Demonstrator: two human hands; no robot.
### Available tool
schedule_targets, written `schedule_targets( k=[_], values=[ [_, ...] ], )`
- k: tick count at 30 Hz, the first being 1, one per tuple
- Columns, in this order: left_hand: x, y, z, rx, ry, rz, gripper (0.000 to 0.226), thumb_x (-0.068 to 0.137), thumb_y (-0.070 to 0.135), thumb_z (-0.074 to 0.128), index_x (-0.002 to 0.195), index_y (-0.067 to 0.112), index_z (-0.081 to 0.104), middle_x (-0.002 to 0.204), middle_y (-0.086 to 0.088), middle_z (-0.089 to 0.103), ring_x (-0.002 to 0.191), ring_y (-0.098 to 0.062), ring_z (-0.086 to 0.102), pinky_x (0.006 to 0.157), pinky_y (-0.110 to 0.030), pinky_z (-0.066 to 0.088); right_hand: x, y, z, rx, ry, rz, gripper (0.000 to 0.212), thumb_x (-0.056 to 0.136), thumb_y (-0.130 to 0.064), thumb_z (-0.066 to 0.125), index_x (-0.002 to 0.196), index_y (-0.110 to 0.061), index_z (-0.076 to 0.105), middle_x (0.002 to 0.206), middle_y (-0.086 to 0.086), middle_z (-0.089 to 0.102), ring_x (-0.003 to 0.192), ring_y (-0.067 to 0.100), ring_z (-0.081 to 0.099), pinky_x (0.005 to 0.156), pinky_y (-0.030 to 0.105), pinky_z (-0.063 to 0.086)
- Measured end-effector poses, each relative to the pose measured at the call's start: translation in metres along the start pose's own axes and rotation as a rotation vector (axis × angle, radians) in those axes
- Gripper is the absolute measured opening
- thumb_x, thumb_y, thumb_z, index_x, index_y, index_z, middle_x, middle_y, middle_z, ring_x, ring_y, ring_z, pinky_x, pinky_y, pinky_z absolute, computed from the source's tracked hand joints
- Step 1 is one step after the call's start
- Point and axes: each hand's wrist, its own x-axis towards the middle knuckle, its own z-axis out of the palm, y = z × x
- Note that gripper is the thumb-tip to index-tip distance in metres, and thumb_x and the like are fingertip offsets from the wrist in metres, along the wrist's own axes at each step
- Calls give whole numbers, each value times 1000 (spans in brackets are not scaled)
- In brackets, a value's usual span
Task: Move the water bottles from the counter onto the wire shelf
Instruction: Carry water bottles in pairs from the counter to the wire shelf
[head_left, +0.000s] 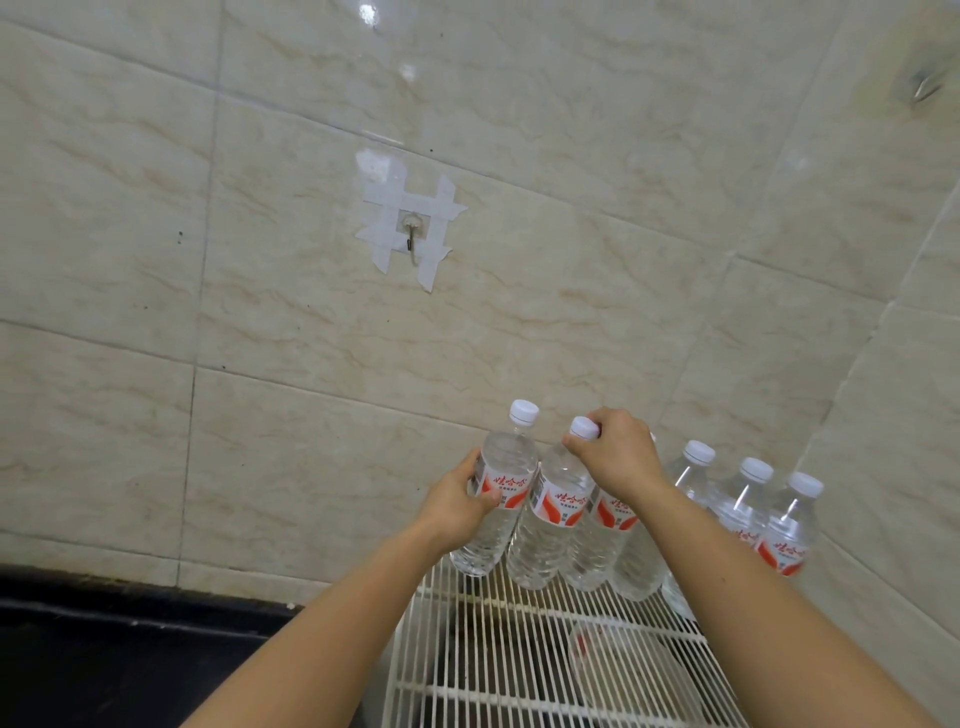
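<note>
Water bottles (784, 540): stand in a row along the back of the white wire shelf (519, 649), close against the tiled wall (260, 312). Rest on their bases, long axes vertical, caps pointing up; appear to lean away toward the wall in this wide view. Clear plastic, ribbed lower down, filled with clear water; white screw caps; white labels round the middle with a red-orange swoosh and red characters.

Leftmost bottle (501, 499): ends the row at the shelf's back left corner, side touching the second bottle (553, 519).

Left hand (462, 501): wraps round the leftmost bottle at label height, thumb across the front, fingers curled behind.

Right hand (618, 457): reaches over the row from above, pinches the white cap of the second bottle with its fingertips, hides the tops of the bottles just behind it.

Right of that forearm: three more white caps, upright.

Higher on the wall: small metal hook (410, 231) under crossed strips of tape.

Lower left, beside the shelf: black counter (104, 649).
</note>
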Motion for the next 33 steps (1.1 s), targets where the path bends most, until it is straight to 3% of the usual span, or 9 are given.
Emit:
schedule_targets(
  k=[3, 6, 8, 16, 19, 23, 28, 33],
  values=[
    [-4, -4, -1, 8, 5, -7, 60, 96, 19, 54, 149, 27, 27, 149, 0, 42, 136, -25, 41, 112, -44, 34, -9, -1, -3, -54, 29, -19, 20, 84, -27, 63, 87, -8, 59, 101, 14, 63, 83, 28, 60, 65, 35, 46],
    [-15, -6, -7, 47, 54, -30, 66, 95, 26, 54, 151, 22, 20, 156, -3, 30, 141, -28, 33, 112, -44, 32, -26, -8, -7, -128, 81, -71, 32, 90, -25, 58, 119, -10, 58, 124, 9, 52, 99, 28, 58, 73, 31, 40],
    [-27, -8, -16, 102, 104, -17, 65, 95, 29, 54, 151, 22, 21, 157, -4, 28, 142, -27, 31, 114, -44, 32, -42, -19, -8, -117, 108, -110, 39, 92, -24, 55, 129, -9, 54, 131, 5, 49, 104, 25, 58, 76, 30, 40],
    [-138, -10, -89, 344, 272, 40, 55, 98, 32, 47, 149, 17, 30, 154, -4, 35, 140, -22, 35, 113, -34, 29, -151, -87, 27, 57, -118, -331, 42, 88, -25, 57, 127, -9, 55, 129, 7, 50, 116, 26, 54, 94, 37, 44],
    [-203, -23, -130, 443, 361, 27, 52, 98, 29, 47, 147, 17, 34, 151, -4, 40, 139, -19, 36, 110, -27, 27, -202, -126, 51, 154, -221, -325, 42, 88, -25, 58, 127, -10, 55, 128, 8, 51, 105, 29, 59, 91, 35, 45],
    [-295, -61, -194, 507, 466, -114, 51, 98, 27, 48, 146, 15, 36, 150, -4, 41, 138, -18, 37, 110, -27, 29, -278, -186, 90, 278, -377, -333, 40, 89, -26, 60, 126, -10, 56, 128, 8, 52, 105, 27, 59, 90, 32, 44],
    [-386, -99, -304, 569, 594, -220, 50, 98, 27, 48, 145, 14, 37, 149, -4, 42, 138, -19, 38, 111, -29, 29, -364, -283, 140, 324, -539, -424, 44, 91, -31, 58, 132, -14, 52, 131, 3, 48, 110, 22, 58, 93, 35, 48],
    [-470, -127, -429, 651, 637, -292, 51, 97, 29, 48, 145, 17, 36, 150, -2, 40, 138, -17, 37, 112, -29, 29, -435, -399, 194, 361, -639, -450, 48, 92, -31, 57, 136, -14, 47, 131, 0, 45, 102, 20, 60, 89, 36, 51]
  ],
)
